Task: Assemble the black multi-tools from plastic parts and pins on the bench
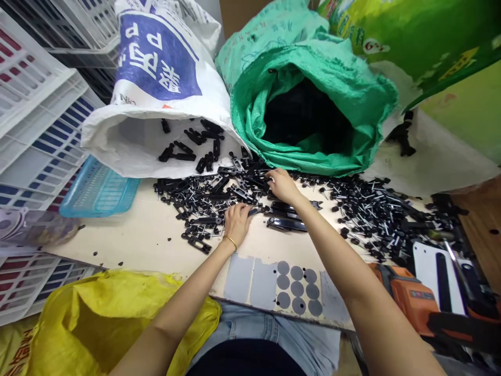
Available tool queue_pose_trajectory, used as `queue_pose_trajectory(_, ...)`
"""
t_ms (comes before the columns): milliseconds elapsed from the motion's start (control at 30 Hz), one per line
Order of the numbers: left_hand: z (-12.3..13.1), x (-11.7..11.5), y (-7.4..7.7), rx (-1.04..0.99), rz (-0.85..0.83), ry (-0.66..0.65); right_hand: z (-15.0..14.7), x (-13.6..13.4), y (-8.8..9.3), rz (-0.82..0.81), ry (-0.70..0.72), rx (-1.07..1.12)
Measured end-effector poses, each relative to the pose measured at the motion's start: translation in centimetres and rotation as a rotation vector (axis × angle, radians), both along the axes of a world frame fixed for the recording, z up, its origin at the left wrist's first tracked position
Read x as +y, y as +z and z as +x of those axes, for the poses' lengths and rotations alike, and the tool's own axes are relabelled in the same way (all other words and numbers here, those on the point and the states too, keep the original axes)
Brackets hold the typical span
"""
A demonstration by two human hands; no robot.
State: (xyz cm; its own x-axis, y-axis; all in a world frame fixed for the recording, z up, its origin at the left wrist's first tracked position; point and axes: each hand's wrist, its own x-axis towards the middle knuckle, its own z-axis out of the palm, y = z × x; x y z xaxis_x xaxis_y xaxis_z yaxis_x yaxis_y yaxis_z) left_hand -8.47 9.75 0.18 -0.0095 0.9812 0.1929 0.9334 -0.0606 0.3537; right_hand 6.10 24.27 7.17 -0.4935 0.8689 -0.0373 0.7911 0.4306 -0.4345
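My left hand (237, 222), with a thin gold bracelet on its wrist, is closed on one end of a slim black plastic part (255, 211) just over the table. My right hand (282, 185) reaches to the far side of the heap, its fingers curled at the black parts there; what they pinch is too small to make out. The heap of black slotted parts and metal-pinned pieces (203, 196) spreads between and left of my hands. Below my right hand lie long glossy black pieces (287, 223), partly hidden by my forearm.
A white sack (97, 130) with black parts inside and a green sack (250, 125) open toward me. More pinned black knobs (360, 214) lie at right, near an orange power tool (410, 295). A blue basket (102, 190), yellow sack (129, 303) and grey round pads (296, 289) surround the work area.
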Motion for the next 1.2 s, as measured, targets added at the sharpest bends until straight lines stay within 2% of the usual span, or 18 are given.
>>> queue_pose_trajectory(67,0.0,0.9,-0.2,-0.011,0.012,0.036,-1.4,0.9,0.1,0.028,-0.008,0.009)
queue_pose_trajectory(133,0.1,1.3,-0.2,-0.014,0.025,0.036,-1.5,2.2,0.4,0.070,-0.060,0.025)
queue_pose_trajectory(333,0.2,1.3,-0.2,-0.006,0.036,-0.027,2.2,7.9,1.2,0.146,-0.407,-0.048)
queue_pose_trajectory(433,0.3,1.4,-0.2,-0.005,0.043,-0.038,2.7,11.2,0.8,0.166,-0.468,-0.132)
queue_pose_trajectory(533,0.4,1.7,-0.4,-0.005,0.064,-0.038,1.5,14.2,-0.2,0.117,-0.418,-0.163)
queue_pose_trajectory(700,0.4,1.9,-0.7,0.030,0.087,-0.039,-1.7,18.8,-2.0,-0.011,-0.214,-0.263)
queue_pose_trajectory(867,0.5,1.9,-0.9,0.058,0.085,-0.036,-3.3,22.3,-2.4,-0.085,-0.081,-0.437)
queue_pose_trajectory(1000,0.5,2.1,-0.6,0.033,0.084,-0.039,-2.3,22.7,-1.5,-0.022,-0.007,-0.508)
queue_pose_trajectory(1100,0.4,1.9,-0.3,-0.063,0.082,-0.047,-0.6,21.7,-0.5,0.054,0.049,-0.537)
queue_pose_trajectory(1200,0.3,1.3,-0.2,-0.157,0.113,-0.059,1.5,20.1,0.7,0.098,0.020,-0.586)
